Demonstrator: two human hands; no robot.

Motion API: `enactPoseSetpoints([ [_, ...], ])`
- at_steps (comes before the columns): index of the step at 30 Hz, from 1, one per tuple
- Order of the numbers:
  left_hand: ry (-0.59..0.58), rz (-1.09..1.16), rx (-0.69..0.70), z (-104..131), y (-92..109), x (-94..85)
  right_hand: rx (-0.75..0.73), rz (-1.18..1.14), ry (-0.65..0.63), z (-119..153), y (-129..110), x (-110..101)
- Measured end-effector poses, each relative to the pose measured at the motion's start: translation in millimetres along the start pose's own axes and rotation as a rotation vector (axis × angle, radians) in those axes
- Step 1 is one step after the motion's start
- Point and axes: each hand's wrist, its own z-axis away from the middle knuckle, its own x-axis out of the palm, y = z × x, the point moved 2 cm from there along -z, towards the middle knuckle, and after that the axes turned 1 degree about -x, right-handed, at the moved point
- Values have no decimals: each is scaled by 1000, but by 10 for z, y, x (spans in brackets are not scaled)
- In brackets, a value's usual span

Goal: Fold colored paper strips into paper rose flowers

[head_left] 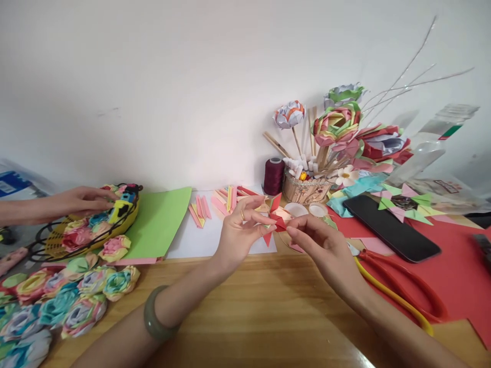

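Observation:
In the middle of the head view, a small folded red paper piece (280, 223) is held above the table between my two hands. My left hand (245, 227), with a ring on one finger, pinches its left side between thumb and fingertips. On the other side, my right hand (320, 237) has thumb and forefinger closed at the paper's right edge. Part of the fold is hidden behind my fingers. Folded pink and yellow paper strips (200, 210) lie behind my left hand on a white sheet (180, 240).
Another person's hand (86, 199) reaches over a yellow basket (56, 240) of paper flowers at left. More paper flowers (84, 314) cover the near left. Red-handled scissors (406, 286), a black phone (391, 227) and red paper (456, 276) lie right. Thread (273, 177) and a flower-filled pot (307, 190) stand behind.

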Motion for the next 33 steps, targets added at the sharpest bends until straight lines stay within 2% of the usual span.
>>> enactPoseSetpoints([
  [7,-84,142,-143,28,-77,62,-58,72,-38,-5,27,28],
  [15,-220,45,-307,54,-152,93,-131,199,-91,-14,23,60],
  [21,-144,90,-365,60,-213,73,-111,212,-90,7,60,52],
  [27,-131,166,-374,85,-215,94,-96,225,-54,11,75,44],
  [31,-122,238,-397,95,-170,93,-182,349,-27,12,23,29],
  [33,-125,255,-403,92,-148,90,-283,420,51,21,-14,9],
])
